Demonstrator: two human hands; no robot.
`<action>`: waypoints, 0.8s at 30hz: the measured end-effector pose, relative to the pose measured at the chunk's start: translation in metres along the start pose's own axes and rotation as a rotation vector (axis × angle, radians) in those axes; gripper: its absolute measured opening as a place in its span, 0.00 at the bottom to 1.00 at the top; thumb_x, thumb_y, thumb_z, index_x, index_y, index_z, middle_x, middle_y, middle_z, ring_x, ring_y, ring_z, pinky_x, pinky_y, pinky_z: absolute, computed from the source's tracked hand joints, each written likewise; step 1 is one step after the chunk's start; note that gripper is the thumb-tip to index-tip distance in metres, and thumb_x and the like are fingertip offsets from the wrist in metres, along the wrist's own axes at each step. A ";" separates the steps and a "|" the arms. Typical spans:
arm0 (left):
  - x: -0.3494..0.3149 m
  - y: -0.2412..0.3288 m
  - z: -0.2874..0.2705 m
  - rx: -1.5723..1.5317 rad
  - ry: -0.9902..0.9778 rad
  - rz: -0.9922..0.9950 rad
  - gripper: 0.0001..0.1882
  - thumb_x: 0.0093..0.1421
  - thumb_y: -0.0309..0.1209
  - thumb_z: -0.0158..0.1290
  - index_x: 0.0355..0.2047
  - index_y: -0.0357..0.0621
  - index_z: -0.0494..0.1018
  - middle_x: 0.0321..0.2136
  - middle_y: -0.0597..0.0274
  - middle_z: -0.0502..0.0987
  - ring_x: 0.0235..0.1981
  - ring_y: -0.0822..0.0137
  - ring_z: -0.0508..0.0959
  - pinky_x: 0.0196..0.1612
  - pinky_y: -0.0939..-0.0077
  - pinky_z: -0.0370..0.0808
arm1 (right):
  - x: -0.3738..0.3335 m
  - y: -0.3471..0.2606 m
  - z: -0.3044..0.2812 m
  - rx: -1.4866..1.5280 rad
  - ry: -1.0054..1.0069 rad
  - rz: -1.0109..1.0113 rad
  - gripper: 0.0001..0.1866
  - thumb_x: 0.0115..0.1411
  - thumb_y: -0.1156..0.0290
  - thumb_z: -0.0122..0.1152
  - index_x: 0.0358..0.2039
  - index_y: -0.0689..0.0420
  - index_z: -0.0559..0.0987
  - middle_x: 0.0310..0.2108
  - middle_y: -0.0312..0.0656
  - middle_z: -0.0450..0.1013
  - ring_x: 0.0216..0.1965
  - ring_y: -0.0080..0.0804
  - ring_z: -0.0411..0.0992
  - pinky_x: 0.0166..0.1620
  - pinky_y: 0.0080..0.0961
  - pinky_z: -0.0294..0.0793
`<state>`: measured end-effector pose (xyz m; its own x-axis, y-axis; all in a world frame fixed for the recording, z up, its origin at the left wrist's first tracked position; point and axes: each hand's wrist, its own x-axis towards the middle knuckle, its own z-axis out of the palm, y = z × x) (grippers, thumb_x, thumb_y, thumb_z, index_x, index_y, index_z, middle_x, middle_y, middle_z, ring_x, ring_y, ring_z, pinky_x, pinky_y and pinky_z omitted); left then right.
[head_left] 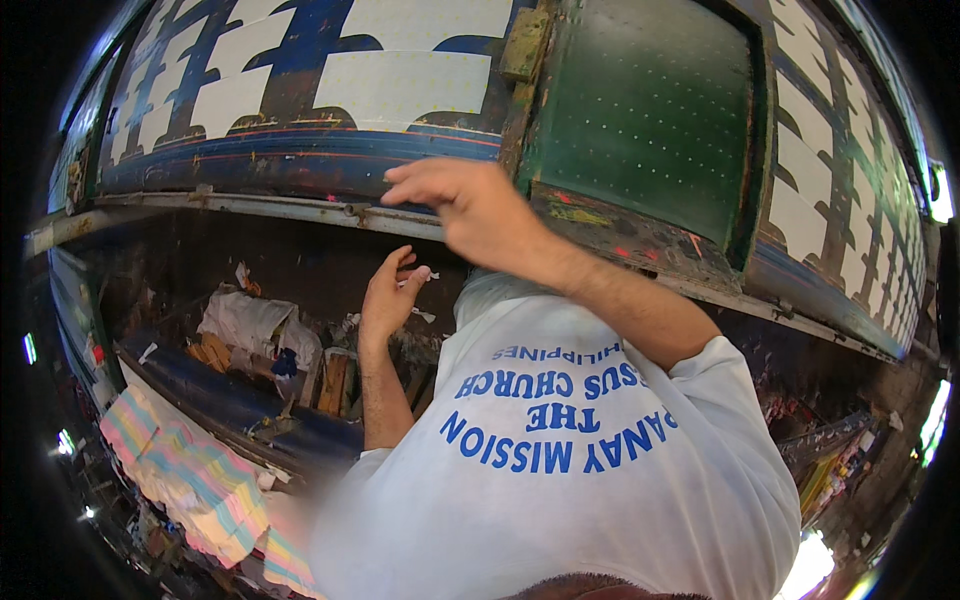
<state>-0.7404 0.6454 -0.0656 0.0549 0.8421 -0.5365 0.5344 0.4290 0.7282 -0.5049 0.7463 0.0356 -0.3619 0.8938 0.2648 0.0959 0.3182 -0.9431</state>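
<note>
My right hand [468, 205] is over the near edge of a long blue work table [300, 165], its fingers stretched out to the left and slightly blurred, holding nothing visible. Lower down and left of it, my left hand [385, 305] hangs in front of the table's edge, with its thumb and fingers apart. A tiny white scrap shows at the thumb tip; whether it touches the thumb is unclear. Right of my right hand, a framed green screen [645, 120] with rows of pale dots lies on the table. White cut pieces [405, 90] lie in rows on both sides of it.
A metal rail [270, 205] runs along the table's near edge. Below are a crumpled white cloth [245, 320], wood pieces and scraps on a shelf. A striped pastel cloth [185, 465] hangs at lower left. Cluttered stacks [840, 460] stand at lower right.
</note>
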 end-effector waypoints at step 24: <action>-0.119 0.000 0.120 -1.473 0.344 0.151 0.43 0.76 0.66 0.35 0.74 0.40 0.59 0.67 0.46 0.71 0.66 0.45 0.73 0.69 0.47 0.70 | -0.095 -0.004 0.075 -0.302 -0.278 -0.634 0.40 0.69 0.50 0.64 0.75 0.53 0.65 0.77 0.52 0.60 0.76 0.54 0.59 0.75 0.52 0.61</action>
<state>-0.6460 0.5062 -0.0534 -0.2738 0.8503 -0.4494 -0.7622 0.0932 0.6407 -0.5403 0.6360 -0.0005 -0.6495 0.4105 0.6400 0.0271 0.8537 -0.5201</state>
